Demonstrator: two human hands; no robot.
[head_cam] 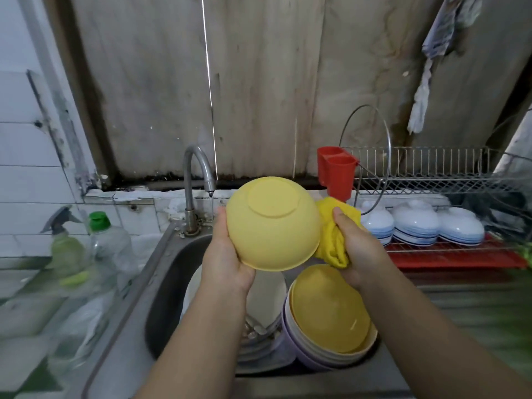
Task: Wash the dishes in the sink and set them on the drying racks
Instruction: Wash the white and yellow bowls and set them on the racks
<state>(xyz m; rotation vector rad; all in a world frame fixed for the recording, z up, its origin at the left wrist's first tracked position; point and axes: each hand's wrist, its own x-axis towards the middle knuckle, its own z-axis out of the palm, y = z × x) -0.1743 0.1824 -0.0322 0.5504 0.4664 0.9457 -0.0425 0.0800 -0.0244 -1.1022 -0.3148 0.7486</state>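
Note:
My left hand [226,254] grips a yellow bowl [273,223] by its rim, bottom turned toward me, above the steel sink [167,280]. Right beside the bowl, my right hand [358,249] holds a bunched yellow cloth [335,231] that touches the bowl's right edge. Below, the sink holds a stack of bowls [328,321], yellow on top with cream and purple ones under it, and white plates [264,300] to their left. The drying rack [449,249] at the right carries several white bowls [417,226] upside down.
A curved tap [191,180] stands behind the sink. A spray bottle [64,246] and a green-capped bottle [108,246] sit on the left counter. A red cutlery holder [336,171] and a glass lid [365,156] are on the upper wire rack [426,171].

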